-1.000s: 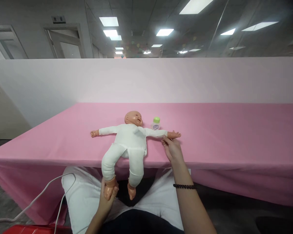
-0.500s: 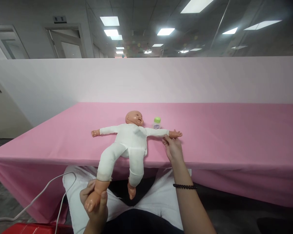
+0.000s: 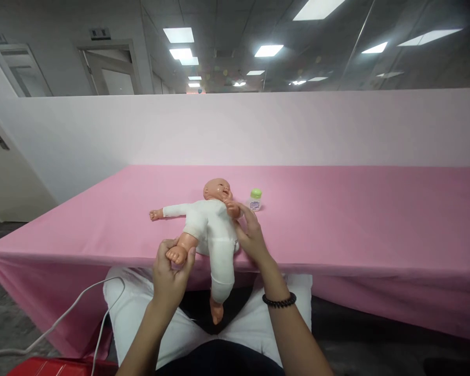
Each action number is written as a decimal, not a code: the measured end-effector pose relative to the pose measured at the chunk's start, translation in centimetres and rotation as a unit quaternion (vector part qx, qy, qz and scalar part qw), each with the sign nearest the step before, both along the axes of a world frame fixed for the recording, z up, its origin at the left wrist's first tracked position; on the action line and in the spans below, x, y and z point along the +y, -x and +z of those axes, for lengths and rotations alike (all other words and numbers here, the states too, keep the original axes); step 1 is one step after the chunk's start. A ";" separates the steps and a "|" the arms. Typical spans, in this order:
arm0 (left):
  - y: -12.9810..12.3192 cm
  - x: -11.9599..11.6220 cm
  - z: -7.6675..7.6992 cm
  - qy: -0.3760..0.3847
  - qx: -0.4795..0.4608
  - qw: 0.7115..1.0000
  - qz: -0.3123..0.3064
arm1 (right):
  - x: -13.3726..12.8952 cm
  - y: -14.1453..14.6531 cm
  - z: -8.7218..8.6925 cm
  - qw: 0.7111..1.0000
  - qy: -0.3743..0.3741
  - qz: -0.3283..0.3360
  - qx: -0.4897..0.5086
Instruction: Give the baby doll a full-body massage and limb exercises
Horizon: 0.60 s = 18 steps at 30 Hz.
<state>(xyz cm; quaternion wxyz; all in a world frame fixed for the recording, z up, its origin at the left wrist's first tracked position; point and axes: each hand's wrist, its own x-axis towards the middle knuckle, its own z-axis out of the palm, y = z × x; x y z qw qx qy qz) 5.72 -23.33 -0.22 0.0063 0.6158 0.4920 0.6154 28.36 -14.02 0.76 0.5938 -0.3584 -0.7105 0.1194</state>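
Observation:
A baby doll (image 3: 215, 222) with a white cloth body lies on its back on the pink-covered table (image 3: 356, 219), its head away from me. My left hand (image 3: 172, 271) is closed around the doll's foot at the left, with that leg bent up towards the belly. The other leg hangs over the table's front edge. My right hand (image 3: 253, 235) grips the doll's arm at the right, which is folded in over the chest; the hand of the doll shows near its chin. The doll's other arm stretches out to the left.
A small clear jar (image 3: 255, 200) with a green lid stands just right of the doll's head. Behind the table rises a white wall (image 3: 297, 128) with glass above. A white cable (image 3: 74, 308) loops at lower left, above a red object (image 3: 58, 367).
My left hand has pushed the doll's foot up and forward, bending the leg. My right hand has brought the doll's outstretched arm inward across its chest.

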 end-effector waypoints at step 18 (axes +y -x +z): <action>2.5 -2.8 -4.7 -0.178 -0.021 0.978 0.112 | 0.9 -2.1 0.6 0.936 0.058 0.014 0.348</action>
